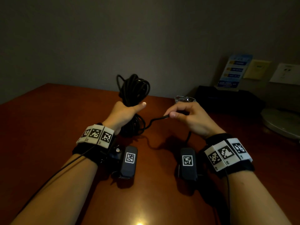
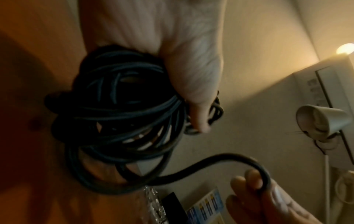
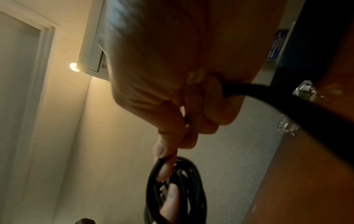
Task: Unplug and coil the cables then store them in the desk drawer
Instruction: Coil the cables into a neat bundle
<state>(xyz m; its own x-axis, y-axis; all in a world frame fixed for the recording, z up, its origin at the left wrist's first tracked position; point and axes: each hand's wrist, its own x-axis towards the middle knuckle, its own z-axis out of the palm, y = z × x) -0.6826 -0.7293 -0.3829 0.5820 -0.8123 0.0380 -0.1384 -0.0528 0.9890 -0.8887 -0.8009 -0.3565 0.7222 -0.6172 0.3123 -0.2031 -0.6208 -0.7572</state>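
A black cable coil [image 1: 133,90] of several loops stands upright above the brown desk [image 1: 48,127], and my left hand [image 1: 125,111] grips it round the middle. The left wrist view shows the same coil [image 2: 122,115] bunched in my left hand [image 2: 193,84]. One loose strand [image 1: 154,120] runs from the coil's lower part to my right hand [image 1: 183,116], which pinches it between thumb and fingers. In the right wrist view my right hand [image 3: 184,121] holds the strand [image 3: 287,106], with the coil [image 3: 182,189] beyond it. No drawer shows.
A crumpled clear wrapper [image 1: 185,99] lies on the desk just behind my right hand. A black box [image 1: 227,98] with a blue leaflet stand [image 1: 232,72] sits at the back right, a wall socket [image 1: 285,73] beside it. A round grey base [image 1: 282,122] is at the right edge.
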